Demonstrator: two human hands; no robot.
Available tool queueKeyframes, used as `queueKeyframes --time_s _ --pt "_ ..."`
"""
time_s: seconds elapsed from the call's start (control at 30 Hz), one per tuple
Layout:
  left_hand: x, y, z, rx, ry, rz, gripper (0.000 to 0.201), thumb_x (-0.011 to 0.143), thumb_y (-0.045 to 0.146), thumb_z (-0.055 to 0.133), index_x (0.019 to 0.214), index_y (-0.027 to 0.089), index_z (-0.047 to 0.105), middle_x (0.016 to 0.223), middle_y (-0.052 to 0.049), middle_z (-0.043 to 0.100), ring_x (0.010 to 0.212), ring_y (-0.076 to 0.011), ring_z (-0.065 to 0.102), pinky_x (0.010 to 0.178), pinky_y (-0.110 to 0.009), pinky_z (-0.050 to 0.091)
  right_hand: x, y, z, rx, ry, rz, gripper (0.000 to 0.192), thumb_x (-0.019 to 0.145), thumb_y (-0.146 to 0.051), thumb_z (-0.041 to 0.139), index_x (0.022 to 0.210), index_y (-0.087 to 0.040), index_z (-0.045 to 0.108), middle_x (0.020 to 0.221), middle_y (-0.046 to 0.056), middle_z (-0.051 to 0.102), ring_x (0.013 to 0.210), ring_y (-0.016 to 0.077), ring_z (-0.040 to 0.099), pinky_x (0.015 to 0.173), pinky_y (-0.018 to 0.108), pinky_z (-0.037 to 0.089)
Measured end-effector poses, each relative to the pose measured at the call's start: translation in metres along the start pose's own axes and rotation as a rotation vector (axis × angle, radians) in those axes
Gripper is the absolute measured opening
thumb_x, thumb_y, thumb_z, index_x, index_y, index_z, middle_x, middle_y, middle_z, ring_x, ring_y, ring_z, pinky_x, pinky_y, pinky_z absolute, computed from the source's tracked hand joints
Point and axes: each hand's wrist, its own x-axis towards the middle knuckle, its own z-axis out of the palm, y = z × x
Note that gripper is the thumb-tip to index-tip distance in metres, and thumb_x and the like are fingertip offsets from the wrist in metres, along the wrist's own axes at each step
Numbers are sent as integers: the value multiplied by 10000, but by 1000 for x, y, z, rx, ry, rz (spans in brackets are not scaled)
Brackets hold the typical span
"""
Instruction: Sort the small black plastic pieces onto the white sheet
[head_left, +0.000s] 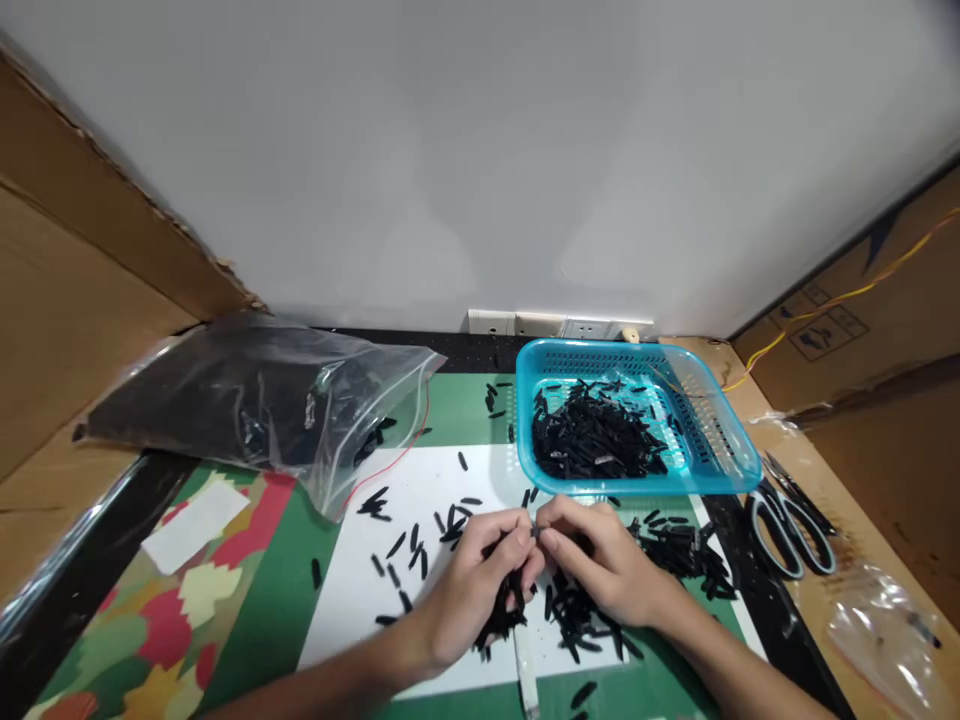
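Observation:
My left hand (480, 570) is closed around a bunch of small, narrow black pieces (501, 618), which show below its palm. Its thumb and forefinger meet the fingertips of my right hand (607, 565) over one small dark piece (535, 533) pinched between them. The exact kind of these pieces cannot be made out. Under the right hand lies a loose pile of black pieces (581, 615), and another pile (686, 555) sits further right. More are scattered on the white sheet (352, 570) to the left. A whitish strip-like object (526, 675) lies below the hands.
A blue plastic basket (637, 487) holding many black pieces stands behind the right hand. At the left back rests a clear zip bag (262, 400) full of dark contents. Scissors (787, 535) and a clear plastic bag (885, 630) lie right. Cardboard (870, 330) and a wall enclose the table.

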Motion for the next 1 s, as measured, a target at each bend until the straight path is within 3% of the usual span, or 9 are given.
queueKeyframes --time_s 0.13,0.27,0.47,0.77,1.0 --pt "-2 -4 -3 -35 -61 14 463 984 602 527 767 196 482 660 37 458 456 -63 367 319 -151 288 0 0 2 59 14 -4 294 1047 -453 518 913 -202 593 639 -48 515 561 109 430 570 251 310" --pt "-7 -6 -7 -56 -37 12 453 962 616 554 785 209 462 688 33 483 473 -71 398 297 -145 311 1 1 7 25 10 -23 362 1024 -482 550 837 -183 631 604 -42 499 551 108 399 560 257 282" --pt "-6 -5 -7 -57 -31 16 475 915 645 603 786 213 453 689 34 494 475 -72 423 274 -129 270 3 2 12 116 45 -1 381 997 -527 577 867 -173 632 614 -34 519 540 111 433 542 255 284" --pt "-2 -3 -3 -69 -34 71 442 927 581 625 756 206 469 652 45 466 432 -62 381 260 -133 267 -1 2 6 74 12 -78 353 1002 -502 579 914 -170 657 697 -3 604 579 120 491 562 251 338" --pt "1 -2 0 -90 -23 59 397 942 504 634 744 197 479 667 42 465 450 -60 373 264 -125 270 -3 2 2 70 56 -91 387 1036 -492 522 876 -170 667 646 -17 591 562 118 519 572 244 366"
